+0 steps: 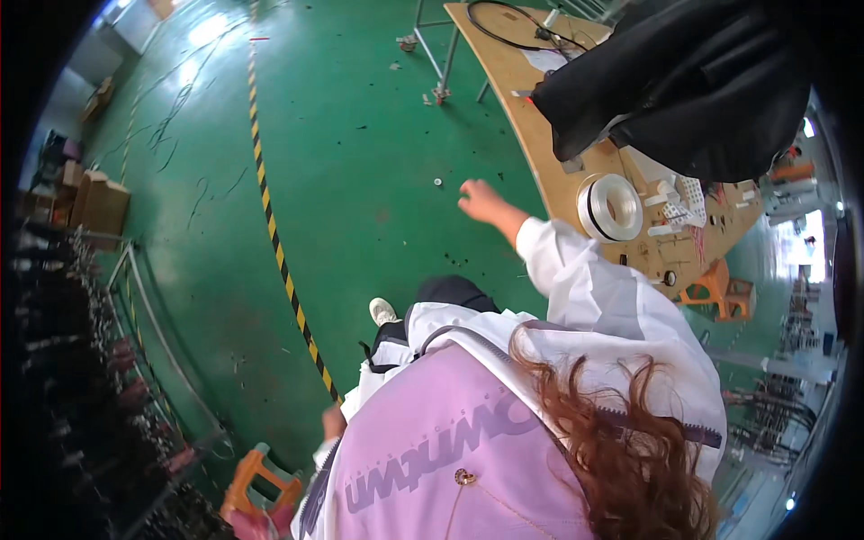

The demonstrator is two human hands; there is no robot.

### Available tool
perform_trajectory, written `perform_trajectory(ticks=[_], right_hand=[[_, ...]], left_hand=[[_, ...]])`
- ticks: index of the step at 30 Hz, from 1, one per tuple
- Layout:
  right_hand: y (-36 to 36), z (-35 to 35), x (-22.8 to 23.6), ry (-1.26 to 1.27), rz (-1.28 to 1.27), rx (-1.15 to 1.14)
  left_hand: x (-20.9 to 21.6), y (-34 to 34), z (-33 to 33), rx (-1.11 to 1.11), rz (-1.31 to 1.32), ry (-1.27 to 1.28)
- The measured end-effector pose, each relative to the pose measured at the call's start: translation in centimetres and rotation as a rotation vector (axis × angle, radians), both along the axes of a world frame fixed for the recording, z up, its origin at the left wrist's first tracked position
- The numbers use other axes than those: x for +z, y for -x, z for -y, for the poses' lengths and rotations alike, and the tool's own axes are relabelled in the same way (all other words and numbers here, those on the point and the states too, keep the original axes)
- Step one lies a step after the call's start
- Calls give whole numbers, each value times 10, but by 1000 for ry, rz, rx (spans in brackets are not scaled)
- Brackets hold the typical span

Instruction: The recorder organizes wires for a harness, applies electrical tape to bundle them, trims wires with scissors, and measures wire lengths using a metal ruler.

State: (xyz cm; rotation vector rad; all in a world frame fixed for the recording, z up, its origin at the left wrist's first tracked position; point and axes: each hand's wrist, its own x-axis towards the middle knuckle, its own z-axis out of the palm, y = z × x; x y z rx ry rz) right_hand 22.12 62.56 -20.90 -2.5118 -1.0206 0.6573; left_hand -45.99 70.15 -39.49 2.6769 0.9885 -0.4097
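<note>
My right hand (484, 202) reaches forward over the green floor, left of the workbench, in a loose white sleeve. Its fingers are loosely bent and a little apart, with nothing visible in them. My left hand (333, 421) hangs low by my left side, near the striped floor tape, its fingers mostly hidden. Nearest to my right arm is a clear and white spool (610, 208) on the wooden workbench (517, 94). A black cloth (675, 85) covers part of that bench. One pale shoe (383, 311) shows below me.
Yellow-black tape (277, 243) runs along the floor. An orange stool (256, 481) stands at lower left beside a metal rack (166, 360); another orange stool (720, 292) is beyond the bench. Cardboard boxes (99, 205) sit far left. A wheeled metal frame (439, 54) stands ahead.
</note>
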Motion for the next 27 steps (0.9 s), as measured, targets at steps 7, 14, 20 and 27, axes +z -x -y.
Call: perform_trajectory(ticks=[7, 14, 20, 27], right_hand=[[-154, -8, 19, 96, 281, -711], [-303, 7, -11, 512, -175, -1029], [-292, 7, -31, 747, 446, -610], [-213, -19, -12, 282, 187, -960]], left_hand=[[176, -254, -291, 851, 647, 656], [177, -332, -298, 533, 365, 716], [168, -352, -308, -128, 113, 790], [109, -427, -394, -217, 112, 634]])
